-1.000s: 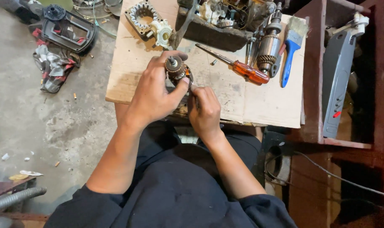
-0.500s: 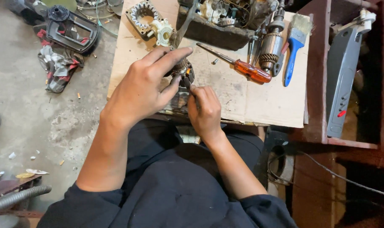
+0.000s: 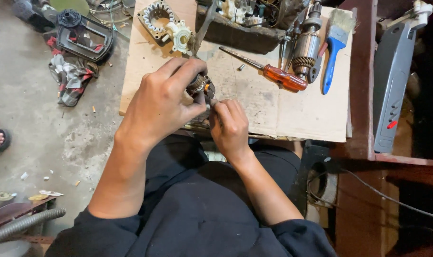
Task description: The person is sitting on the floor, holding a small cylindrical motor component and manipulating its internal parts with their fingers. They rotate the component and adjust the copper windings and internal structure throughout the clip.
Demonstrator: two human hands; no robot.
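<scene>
The left hand (image 3: 161,102) curls its grip around a small motor armature (image 3: 200,87), fingers over the top and thumb beneath, holding it just above the near edge of the surface (image 3: 292,119). The right hand (image 3: 229,126) sits just below and to the right of it, its fingertips pinched closed against the armature's lower end; whether they hold any small piece there is too hidden to tell. The armature thus lies between the two hands, mostly covered by the left fingers.

Farther out on the surface, an orange-handled screwdriver (image 3: 273,74) lies aslant to the right, near a larger armature (image 3: 306,47) and a blue-handled brush (image 3: 334,47). A stator ring (image 3: 154,14) and a white plastic part (image 3: 179,34) rest beyond the left hand. On the floor at left lies a black housing (image 3: 85,38).
</scene>
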